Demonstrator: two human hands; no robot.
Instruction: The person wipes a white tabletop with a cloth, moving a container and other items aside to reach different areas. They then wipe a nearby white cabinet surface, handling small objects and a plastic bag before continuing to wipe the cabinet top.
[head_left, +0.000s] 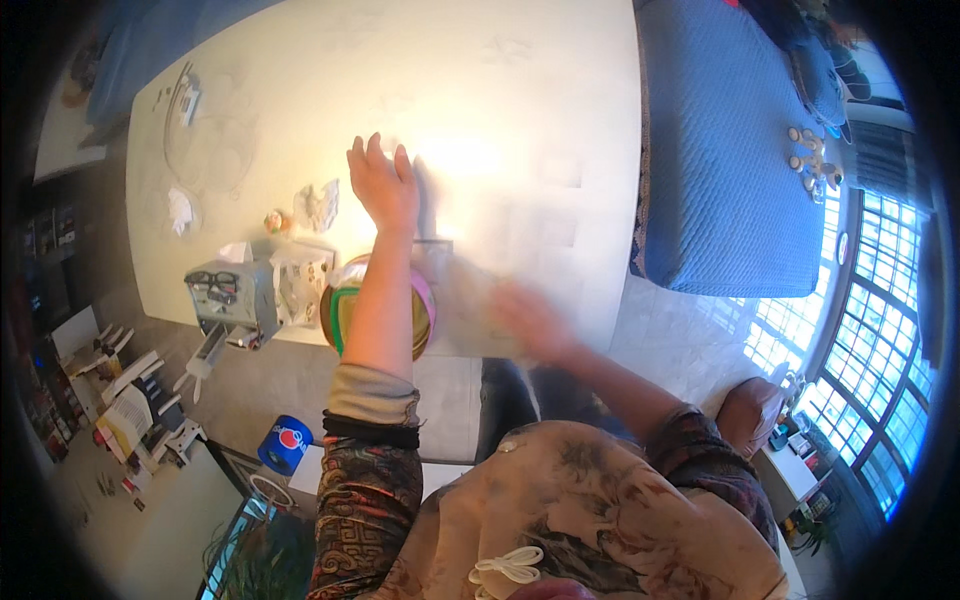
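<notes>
My left hand (383, 184) is stretched over the pale table (525, 112), fingers slightly apart, nothing seen in it. Beneath that forearm lie round containers or lids, one gold with a green edge (343, 319) and one with a pink rim (424, 304). My right hand (531, 319) is blurred by motion near the table's front edge. A faint, clear thing, perhaps plastic film (469, 281), lies between it and the round things; whether the hand touches it I cannot tell.
Left of my left forearm stand a tissue box (232, 296) with eyeglasses (212, 281) on it and a printed packet (301, 281). Crumpled tissues (319, 204) and a small round thing (276, 221) lie beyond. A bed with a blue quilted cover (727, 165) is at the right.
</notes>
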